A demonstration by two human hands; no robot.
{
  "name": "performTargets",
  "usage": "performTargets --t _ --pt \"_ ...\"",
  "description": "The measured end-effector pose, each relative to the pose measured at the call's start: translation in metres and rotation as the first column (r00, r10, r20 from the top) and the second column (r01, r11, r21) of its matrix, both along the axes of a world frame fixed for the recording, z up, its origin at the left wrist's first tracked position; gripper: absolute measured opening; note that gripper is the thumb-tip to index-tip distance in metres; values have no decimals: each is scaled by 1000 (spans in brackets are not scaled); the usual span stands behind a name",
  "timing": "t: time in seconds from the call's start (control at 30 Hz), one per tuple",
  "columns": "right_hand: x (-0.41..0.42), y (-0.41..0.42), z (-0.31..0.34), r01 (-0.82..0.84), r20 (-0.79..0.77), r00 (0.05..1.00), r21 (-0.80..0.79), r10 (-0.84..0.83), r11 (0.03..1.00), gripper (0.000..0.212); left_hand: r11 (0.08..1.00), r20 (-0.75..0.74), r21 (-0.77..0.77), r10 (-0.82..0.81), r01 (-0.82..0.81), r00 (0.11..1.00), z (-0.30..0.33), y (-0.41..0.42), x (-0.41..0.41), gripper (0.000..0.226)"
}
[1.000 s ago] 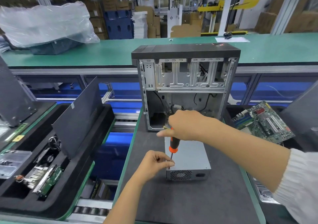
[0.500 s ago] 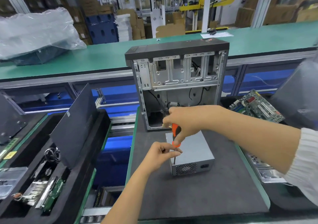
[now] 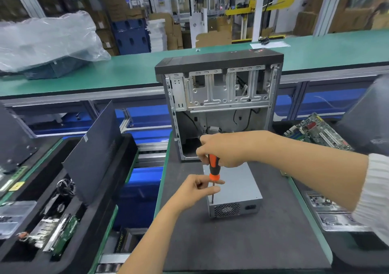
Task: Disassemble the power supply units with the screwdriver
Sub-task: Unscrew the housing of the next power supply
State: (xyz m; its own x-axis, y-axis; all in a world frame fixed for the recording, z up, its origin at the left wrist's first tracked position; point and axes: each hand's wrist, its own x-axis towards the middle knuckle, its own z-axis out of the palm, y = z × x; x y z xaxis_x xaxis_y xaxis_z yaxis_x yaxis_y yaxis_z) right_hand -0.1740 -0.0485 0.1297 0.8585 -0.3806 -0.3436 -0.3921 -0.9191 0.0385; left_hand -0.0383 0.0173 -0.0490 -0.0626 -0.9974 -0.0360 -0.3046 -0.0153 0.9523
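Item 1, at my nine o'clock: black foam tray (image 3: 69, 259) holding loose boards and cables, a dark side panel (image 3: 94, 145) leaning in it. Not my concern.

Item 2: my left hand (image 3: 197, 191), fingertips pinched on the bare shaft of the screwdriver (image 3: 213, 168), steadying the tip near the unit's left top edge.

Item 3, centre: power supply unit (image 3: 233, 189), grey sheet-metal box lying flat on the dark mat (image 3: 242, 242), fan grille facing me, just in front of the open computer case (image 3: 219, 103) at twelve o'clock. I judge it stiff, fairly heavy, smooth-sided with sharp seams; best held by bracing the flat top or gripping the long sides, away from the grille.

Item 4: my right hand (image 3: 227, 149), fingers wrapped round the orange-and-black handle from above.

Item 5, two o'clock: motherboard (image 3: 315, 132), fragile, well apart.
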Motion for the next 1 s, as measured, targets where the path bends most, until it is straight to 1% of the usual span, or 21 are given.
performTargets --t 0.07,0.1,0.13,0.2,0.23,0.27,0.3,0.33,0.4,0.47,0.5,0.57,0.67,0.7,0.77,0.8,0.83,0.9,0.93,1.0 --pt "-1 -1 -1 39 4 999 51 -39 998 20 1000 -55 4 3 -3 998 1 5 0 16" --pt "-1 0 -2 72 9 997 65 -72 995 24 1000 -63 -1 19 -20 998 2 5 0 16" --pt "-1 1 -1 110 11 994 52 -111 993 36 999 -57 -6 36 -37 998 3 5 0 14" --pt "2 3 1 178 29 984 -45 -177 983 60 998 -18 -9 65 -65 998 7 3 -1 9" --pt "4 4 0 175 32 985 -129 -172 976 66 997 -3 -4 75 -75 997 8 1 -1 6" --pt "6 5 -1 141 26 990 -222 -139 965 67 997 6 2 77 -77 997 8 0 -1 3" --pt "8 4 -3 95 9 995 -287 -97 953 64 997 7 7 80 -80 997 8 -2 -1 7" --pt "9 4 -4 54 -13 998 -305 -60 951 57 997 3 13 79 -79 997 7 -3 -1 12" --pt "7 2 -4 -3 -47 999 -236 -8 972 37 997 -15 19 73 -73 997 7 -5 -1 12" --pt "4 0 -2 -56 -46 998 -111 51 992 18 998 -19 23 53 -52 998 8 -6 0 7" --pt "2 -2 0 -82 -42 996 -55 80 995 20 999 -36 19 37 -36 999 9 -5 0 6" --pt "1 -4 4 -103 -32 994 11 103 995 31 1000 -101 -7 13 -14 995 12 -2 -2 14" --pt "-3 -9 5 -83 24 996 22 82 996 36 998 -129 -49 35 -41 991 14 -1 -5 12" --pt "-4 -10 4 -45 38 998 -1 45 999 42 996 -140 -58 55 -64 989 13 -2 -7 12" --pt "-4 -11 -1 51 81 996 -98 -43 994 57 993 -140 -48 97 -105 985 11 -6 -8 13" --pt "-4 -11 -4 80 107 992 -151 -65 985 61 993 -138 -36 110 -116 984 9 -8 -9 13" --pt "-2 -10 -7 84 121 991 -202 -60 976 61 992 -139 -29 117 -122 983 6 -10 -9 19" --pt "0 -12 -14 35 124 992 -276 -1 961 55 991 -141 -19 131 -135 981 2 -10 -11 29" --pt "0 -13 -14 5 108 994 -275 26 961 48 989 -140 -19 140 -144 980 2 -9 -11 31" --pt "-3 -18 -12 -68 98 991 -177 86 982 20 992 -149 -16 120 -123 982 4 -6 -9 21"
